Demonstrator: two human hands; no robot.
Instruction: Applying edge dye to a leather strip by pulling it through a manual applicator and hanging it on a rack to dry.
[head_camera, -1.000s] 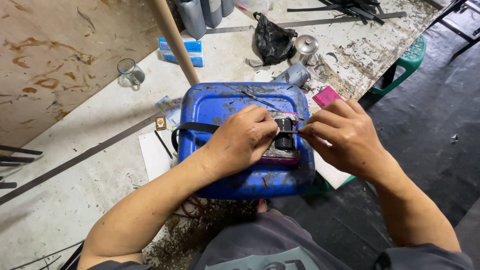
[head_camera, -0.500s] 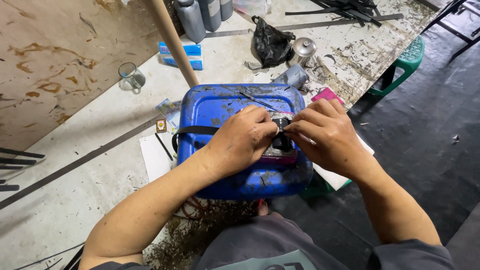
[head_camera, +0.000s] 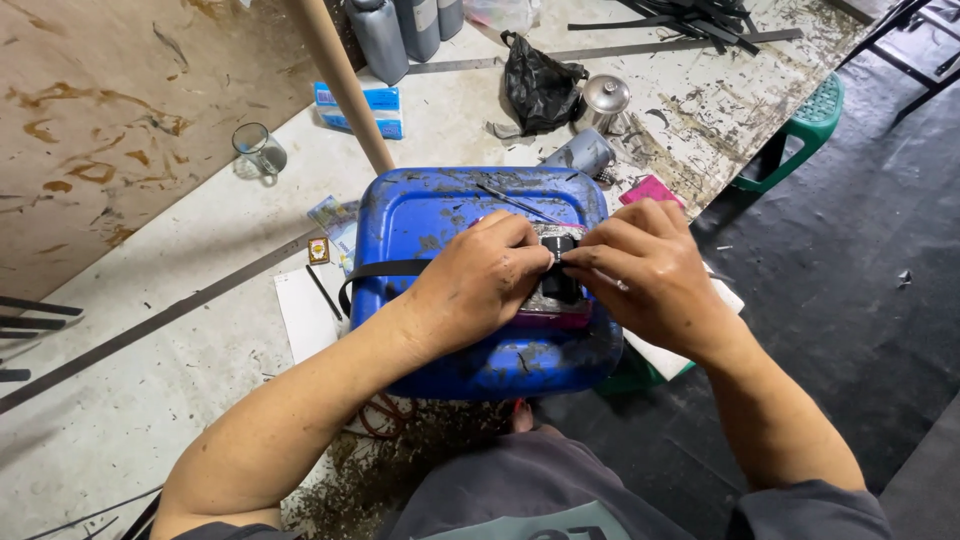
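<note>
small black part (head_camera: 560, 285) pinched between both hands' fingers (head_camera: 585, 255) — on blue container (head_camera: 440, 215)

A jerrycan (head_camera: 450, 215) lies flat on the floor (head_camera: 170, 380) before the person. On its top, toward the right edge, sits a small block (head_camera: 556, 290) (mostly hidden), with the left hand (head_camera: 482, 283) over it from the left and the right hand (head_camera: 645, 275) touching it from the right. A strap (head_camera: 385, 270) runs left from under the left hand. Behind the jerrycan stands a pole (head_camera: 340, 85); left of the pole are a carton (head_camera: 365, 105) and, farther left, a glass (head_camera: 258, 150). Behind right lie a bag (head_camera: 540, 85), a pot (head_camera: 606, 100) and a stool (head_camera: 810, 120).
</note>
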